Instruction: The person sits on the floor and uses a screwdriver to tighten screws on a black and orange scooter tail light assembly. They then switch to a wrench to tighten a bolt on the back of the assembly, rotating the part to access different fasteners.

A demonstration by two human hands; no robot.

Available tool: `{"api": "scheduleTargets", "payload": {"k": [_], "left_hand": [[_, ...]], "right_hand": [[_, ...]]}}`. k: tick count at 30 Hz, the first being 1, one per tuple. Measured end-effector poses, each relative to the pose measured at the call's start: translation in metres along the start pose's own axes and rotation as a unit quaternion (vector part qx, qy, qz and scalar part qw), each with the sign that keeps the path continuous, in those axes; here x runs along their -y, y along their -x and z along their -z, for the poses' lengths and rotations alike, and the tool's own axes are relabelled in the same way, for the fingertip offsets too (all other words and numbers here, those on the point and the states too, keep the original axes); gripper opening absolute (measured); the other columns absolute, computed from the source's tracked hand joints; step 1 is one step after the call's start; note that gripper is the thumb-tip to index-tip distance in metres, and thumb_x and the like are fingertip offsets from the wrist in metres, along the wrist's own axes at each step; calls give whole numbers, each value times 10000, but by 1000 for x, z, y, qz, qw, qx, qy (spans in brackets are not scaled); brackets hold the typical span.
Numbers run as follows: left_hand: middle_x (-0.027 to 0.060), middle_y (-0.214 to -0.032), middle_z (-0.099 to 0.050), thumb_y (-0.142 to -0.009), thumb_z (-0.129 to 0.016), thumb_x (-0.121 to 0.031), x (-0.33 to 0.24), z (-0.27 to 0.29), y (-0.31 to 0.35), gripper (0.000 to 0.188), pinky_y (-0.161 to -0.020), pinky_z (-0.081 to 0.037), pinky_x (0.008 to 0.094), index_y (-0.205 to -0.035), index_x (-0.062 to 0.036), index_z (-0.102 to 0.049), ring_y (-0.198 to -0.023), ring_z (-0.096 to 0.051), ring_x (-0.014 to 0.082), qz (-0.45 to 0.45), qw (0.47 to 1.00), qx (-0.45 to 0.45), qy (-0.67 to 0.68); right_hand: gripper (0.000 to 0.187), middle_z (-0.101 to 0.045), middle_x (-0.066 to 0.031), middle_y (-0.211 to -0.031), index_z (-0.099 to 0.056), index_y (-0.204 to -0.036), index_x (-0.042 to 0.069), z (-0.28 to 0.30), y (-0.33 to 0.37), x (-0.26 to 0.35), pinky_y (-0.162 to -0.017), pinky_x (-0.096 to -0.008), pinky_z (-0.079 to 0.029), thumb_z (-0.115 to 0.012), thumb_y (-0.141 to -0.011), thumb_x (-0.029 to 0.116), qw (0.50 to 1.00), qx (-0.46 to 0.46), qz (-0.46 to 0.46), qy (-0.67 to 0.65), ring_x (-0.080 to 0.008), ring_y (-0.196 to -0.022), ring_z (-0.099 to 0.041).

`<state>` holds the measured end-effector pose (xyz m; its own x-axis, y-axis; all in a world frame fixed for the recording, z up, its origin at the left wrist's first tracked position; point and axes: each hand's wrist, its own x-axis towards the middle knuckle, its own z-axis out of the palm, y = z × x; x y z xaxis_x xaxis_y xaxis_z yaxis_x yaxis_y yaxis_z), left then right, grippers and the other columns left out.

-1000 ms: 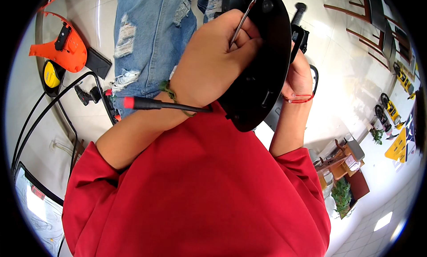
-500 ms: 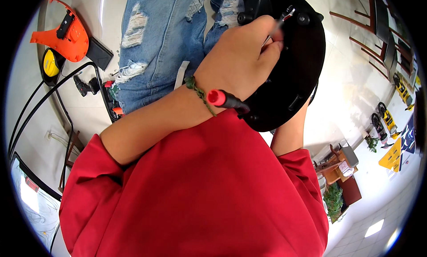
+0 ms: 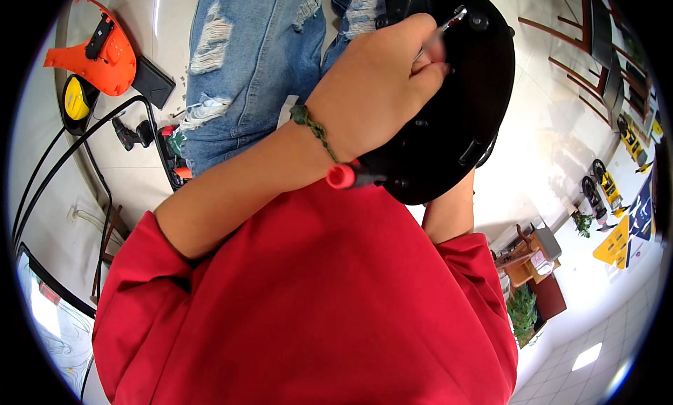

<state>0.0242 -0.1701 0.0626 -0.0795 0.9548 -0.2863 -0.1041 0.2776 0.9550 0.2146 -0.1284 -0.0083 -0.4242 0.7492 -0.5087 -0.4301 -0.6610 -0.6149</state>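
My left hand [image 3: 382, 82], with a green braided bracelet at the wrist, is closed around a slim silver wrench [image 3: 454, 19]. The wrench's shiny end points up and right, close to a round fitting on a large black curved shell [image 3: 463, 110]. Over my lap, this shell is dotted with small screws or studs. A black tube with a red end [image 3: 341, 176] sticks out at the shell's lower left. My right forearm [image 3: 449, 212] passes behind the shell, which hides my right hand and its fingers.
On the floor to the left are an orange shell [image 3: 116, 58], a yellow-and-black part [image 3: 76, 100], a black flat box [image 3: 153, 82] and a cordless drill [image 3: 126, 133]. A black tubular frame [image 3: 151, 110] rises beside my leg. Chairs [image 3: 596, 47] stand at the right.
The black shell has turned and tilted slightly, and its red-ended tube sits a little lower. My left hand has shifted slightly upward, still gripping the wrench.
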Motion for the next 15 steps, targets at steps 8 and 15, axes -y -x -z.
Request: {"api": "scheduleTargets", "payload": {"k": [8,15], "left_hand": [[-28,-653,-561,-928,-669,-113,1,27,9,113,-492,-380,202,-930,-19,-605,-559,-516,31,61,988,8,142],[-13,-736,-609,-944,-600,-69,0,45,6,105,-464,-334,185,-1042,-32,-607,-537,-483,31,162,957,67,232]], "right_hand": [[251,-580,-102,-1167,-580,-1153,-3,-43,0,27,-690,-207,-520,-524,-973,161,986,148,-20,81,-114,-901,-627],[216,-568,-93,-1185,-588,-1155,5,-52,-6,25,-750,-208,-466,-503,-960,41,968,235,16,85,-89,-931,-576]]}}
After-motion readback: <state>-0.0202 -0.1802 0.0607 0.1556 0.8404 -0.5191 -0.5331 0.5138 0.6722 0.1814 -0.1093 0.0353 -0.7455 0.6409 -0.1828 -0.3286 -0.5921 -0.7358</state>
